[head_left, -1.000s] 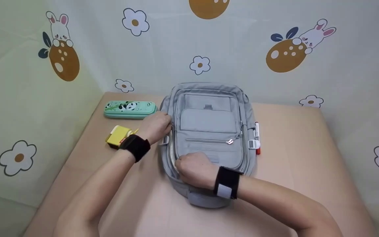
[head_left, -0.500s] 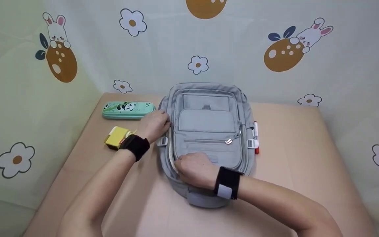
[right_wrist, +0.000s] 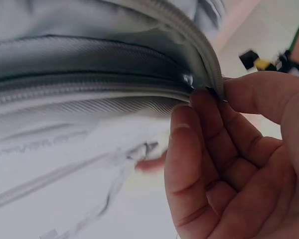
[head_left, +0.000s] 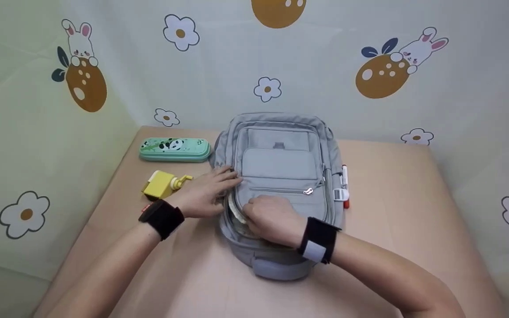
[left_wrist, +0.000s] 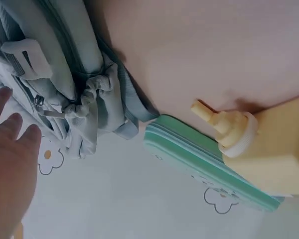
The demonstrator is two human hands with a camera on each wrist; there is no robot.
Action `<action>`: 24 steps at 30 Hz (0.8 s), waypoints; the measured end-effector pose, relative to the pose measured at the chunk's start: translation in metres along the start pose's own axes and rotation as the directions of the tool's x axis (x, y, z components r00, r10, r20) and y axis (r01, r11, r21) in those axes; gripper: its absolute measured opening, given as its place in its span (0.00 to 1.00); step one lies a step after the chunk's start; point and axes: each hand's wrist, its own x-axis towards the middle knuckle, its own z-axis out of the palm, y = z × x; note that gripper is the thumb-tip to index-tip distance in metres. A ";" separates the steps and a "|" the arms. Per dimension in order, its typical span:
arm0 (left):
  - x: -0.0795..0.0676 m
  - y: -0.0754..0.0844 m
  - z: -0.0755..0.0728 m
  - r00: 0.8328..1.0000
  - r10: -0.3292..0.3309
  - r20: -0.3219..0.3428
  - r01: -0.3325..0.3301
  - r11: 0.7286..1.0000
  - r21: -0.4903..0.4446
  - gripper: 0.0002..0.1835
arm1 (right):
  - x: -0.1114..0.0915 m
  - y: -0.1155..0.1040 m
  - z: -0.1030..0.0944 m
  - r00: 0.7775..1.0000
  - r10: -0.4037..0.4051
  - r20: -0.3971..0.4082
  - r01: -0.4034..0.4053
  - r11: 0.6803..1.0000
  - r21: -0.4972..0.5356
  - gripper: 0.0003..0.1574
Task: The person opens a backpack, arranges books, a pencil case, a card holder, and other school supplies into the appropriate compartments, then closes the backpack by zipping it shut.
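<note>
A grey backpack (head_left: 281, 161) lies front up on the pink-covered table, with its front compartment partly unzipped at the lower left. My left hand (head_left: 206, 192) rests at its left side with fingers spread, and the fingertips reach over the edge near the side zipper. Lower down, my right hand (head_left: 276, 218) pinches the edge of the opening between thumb and fingers. The right wrist view shows that zippered edge (right_wrist: 189, 37) lifted in an arch, with a dark gap under it. Whether a zipper pull is also held is hidden by the fingers.
Left of the backpack are a green panda pencil case (head_left: 175, 150) and a yellow box-shaped thing with a bent crank (head_left: 161, 184). A red-and-white marker (head_left: 345, 176) sits at the backpack's right side. A printed curtain (head_left: 316, 66) hangs behind the table.
My left hand has come down along the backpack's side, its curled fingers now spread. The right hand has moved slightly up and right, and the lower-left opening gapes wider.
</note>
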 end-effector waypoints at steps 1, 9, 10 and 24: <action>-0.001 0.000 0.001 1.000 0.000 0.018 0.000 1.000 0.012 0.42 | 0.000 0.001 -0.003 1.000 0.004 -0.007 -0.004 1.000 0.000 0.10; 0.022 0.000 0.013 0.998 0.053 -0.041 -0.051 0.997 0.049 0.44 | -0.001 0.002 -0.018 0.997 -0.018 -0.076 0.015 0.999 -0.040 0.10; 0.024 0.001 0.013 0.998 0.050 -0.049 -0.048 0.998 0.049 0.42 | -0.001 0.002 -0.018 0.997 -0.020 -0.081 0.017 0.999 -0.042 0.10; 0.042 0.004 0.015 0.989 0.115 -0.093 -0.113 0.993 0.025 0.32 | -0.016 0.023 -0.028 0.998 0.002 -0.059 0.004 0.995 0.102 0.11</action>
